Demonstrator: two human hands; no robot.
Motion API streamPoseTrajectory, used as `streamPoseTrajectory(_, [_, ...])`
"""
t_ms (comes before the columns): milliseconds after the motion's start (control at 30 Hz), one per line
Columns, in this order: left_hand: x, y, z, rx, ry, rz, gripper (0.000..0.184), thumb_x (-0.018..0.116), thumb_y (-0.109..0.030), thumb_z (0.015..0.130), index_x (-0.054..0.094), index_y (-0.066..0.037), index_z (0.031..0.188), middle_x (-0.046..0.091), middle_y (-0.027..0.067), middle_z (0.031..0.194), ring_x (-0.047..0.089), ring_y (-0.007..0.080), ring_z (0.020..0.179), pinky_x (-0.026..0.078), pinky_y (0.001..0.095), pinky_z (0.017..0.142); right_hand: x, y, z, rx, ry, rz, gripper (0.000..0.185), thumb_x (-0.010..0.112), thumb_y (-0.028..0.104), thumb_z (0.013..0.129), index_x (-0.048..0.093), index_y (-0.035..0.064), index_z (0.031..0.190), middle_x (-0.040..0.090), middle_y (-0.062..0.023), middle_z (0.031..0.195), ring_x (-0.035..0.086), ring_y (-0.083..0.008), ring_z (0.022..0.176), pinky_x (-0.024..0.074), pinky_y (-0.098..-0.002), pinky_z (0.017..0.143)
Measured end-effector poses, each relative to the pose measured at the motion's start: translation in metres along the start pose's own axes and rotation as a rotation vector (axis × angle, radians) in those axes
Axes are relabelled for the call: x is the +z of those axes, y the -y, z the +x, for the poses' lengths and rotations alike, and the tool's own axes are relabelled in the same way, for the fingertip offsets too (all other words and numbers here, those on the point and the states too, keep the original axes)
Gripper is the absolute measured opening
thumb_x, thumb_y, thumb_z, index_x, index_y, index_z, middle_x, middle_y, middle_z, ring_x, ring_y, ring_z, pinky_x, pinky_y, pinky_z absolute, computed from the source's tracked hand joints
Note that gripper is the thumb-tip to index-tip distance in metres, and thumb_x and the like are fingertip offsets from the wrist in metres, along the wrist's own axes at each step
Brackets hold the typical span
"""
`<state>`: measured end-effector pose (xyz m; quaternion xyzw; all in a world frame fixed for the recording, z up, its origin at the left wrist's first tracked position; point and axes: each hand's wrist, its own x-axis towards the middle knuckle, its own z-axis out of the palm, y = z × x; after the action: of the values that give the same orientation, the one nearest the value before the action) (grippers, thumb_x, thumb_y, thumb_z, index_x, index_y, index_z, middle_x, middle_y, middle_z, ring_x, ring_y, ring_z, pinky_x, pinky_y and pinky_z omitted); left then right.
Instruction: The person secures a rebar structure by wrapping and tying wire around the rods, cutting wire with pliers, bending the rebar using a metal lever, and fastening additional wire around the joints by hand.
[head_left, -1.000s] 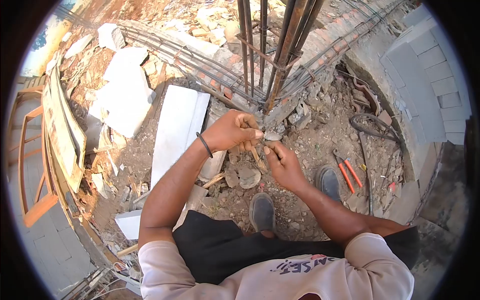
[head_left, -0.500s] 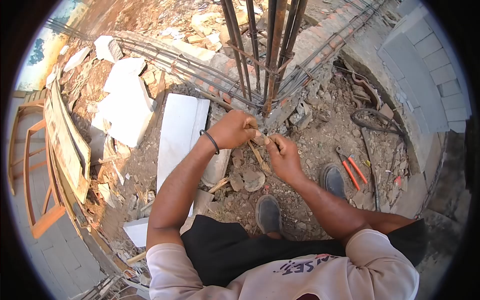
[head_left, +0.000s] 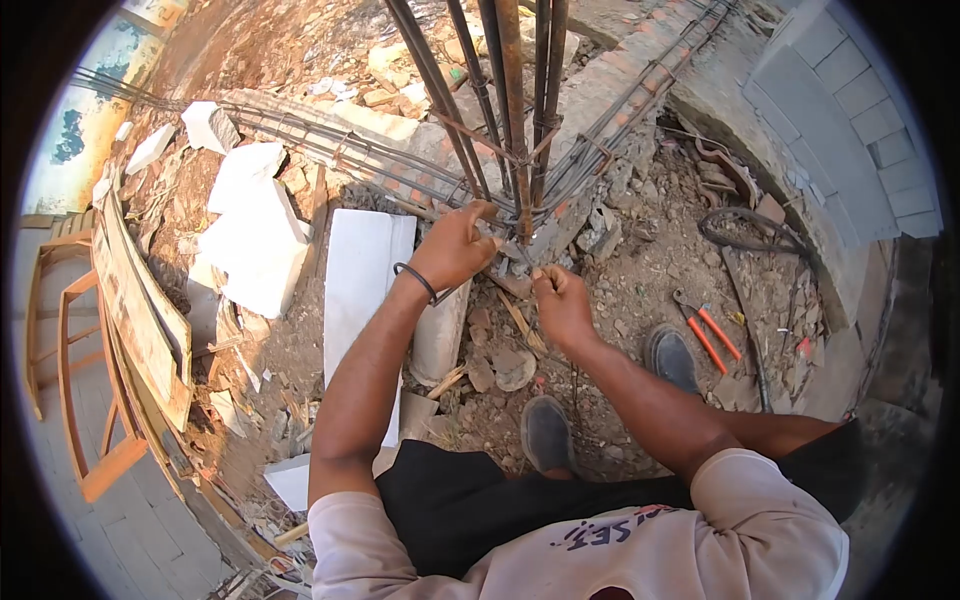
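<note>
My left hand [head_left: 458, 248] is at the foot of the upright steel rebar [head_left: 514, 130], its thumb and forefinger apart. A dark band circles that wrist. Lower and to the right, my right hand [head_left: 565, 310] is closed, thumb pressed against the forefinger. Whatever it pinches is too small to make out; a faint thin strand may run between the hands. Orange-handled pliers [head_left: 712, 338] lie on the dirt beyond my right shoe [head_left: 671, 357]. Horizontal bars [head_left: 350, 150] tied with cross pieces meet the uprights at the corner.
White slabs [head_left: 358, 290] and broken white blocks [head_left: 255, 230] lie on the left, near a wooden frame [head_left: 95, 370] and boards [head_left: 140, 310]. A black cable loop [head_left: 755, 232] rests on the right. Stacked grey blocks [head_left: 840, 110] stand behind it. Rubble covers the ground.
My hands have come apart from a near-touching pinch. The left thumb and forefinger have spread, and the right hand stays closed slightly lower. The view has shifted a little.
</note>
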<state>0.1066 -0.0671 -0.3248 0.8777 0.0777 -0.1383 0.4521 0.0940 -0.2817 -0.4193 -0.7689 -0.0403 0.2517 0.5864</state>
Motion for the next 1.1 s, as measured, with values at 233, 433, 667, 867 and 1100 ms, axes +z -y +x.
streamPoseTrajectory(233, [0.005, 0.004, 0.013, 0.061, 0.016, 0.14, 0.057, 0.069, -0.013, 0.083, 0.051, 0.008, 0.133, 0.067, 0.0183, 0.079, 0.065, 0.0266, 0.076, 0.051, 0.0383, 0.071, 0.024, 0.013, 0.011, -0.014, -0.134, 0.026, 0.021, 0.056, 0.02, 0.102, 0.062, 0.0016, 0.094, 0.055, -0.0056, 0.071, 0.045, -0.0107, 0.065, 0.0413, -0.0389, 0.06])
streamPoseTrajectory(433, [0.008, -0.005, 0.027, 0.063, -0.006, 0.458, 0.04, 0.072, -0.023, 0.08, 0.064, 0.007, 0.105, 0.068, 0.029, 0.103, 0.065, 0.0438, 0.103, 0.052, 0.0471, 0.091, 0.047, 0.0, 0.036, -0.07, -0.15, 0.203, 0.022, 0.057, 0.019, 0.102, 0.06, 0.0012, 0.091, 0.054, -0.0037, 0.071, 0.044, -0.0112, 0.066, 0.0416, -0.0378, 0.06])
streamPoseTrajectory(667, [0.022, -0.015, 0.027, -0.088, -0.086, 0.557, 0.032, 0.073, -0.026, 0.08, 0.067, 0.003, 0.093, 0.069, 0.0278, 0.097, 0.068, 0.0407, 0.098, 0.054, 0.0485, 0.085, 0.055, -0.01, 0.038, -0.21, -0.224, 0.238, 0.027, 0.056, 0.026, 0.104, 0.059, 0.0025, 0.091, 0.05, -0.0035, 0.07, 0.042, -0.0139, 0.062, 0.0379, -0.0408, 0.057])
streamPoseTrajectory(867, [0.013, -0.004, 0.036, -0.036, -0.032, 0.238, 0.036, 0.072, -0.016, 0.082, 0.068, 0.008, 0.108, 0.063, 0.0165, 0.06, 0.065, 0.026, 0.054, 0.052, 0.0383, 0.059, 0.053, -0.015, 0.041, -0.248, -0.235, 0.13, 0.029, 0.054, 0.029, 0.105, 0.061, 0.0027, 0.096, 0.049, -0.0089, 0.067, 0.041, -0.019, 0.057, 0.0362, -0.0445, 0.055])
streamPoseTrajectory(1100, [0.022, -0.02, 0.026, -0.31, 0.03, -0.398, 0.042, 0.065, -0.004, 0.085, 0.057, 0.014, 0.123, 0.061, 0.0103, 0.063, 0.054, 0.0119, 0.046, 0.036, 0.0292, 0.038, 0.046, -0.013, 0.037, -0.327, -0.262, 0.083, 0.026, 0.052, 0.028, 0.106, 0.062, 0.0054, 0.097, 0.049, -0.0087, 0.065, 0.044, -0.0203, 0.055, 0.0342, -0.0462, 0.053])
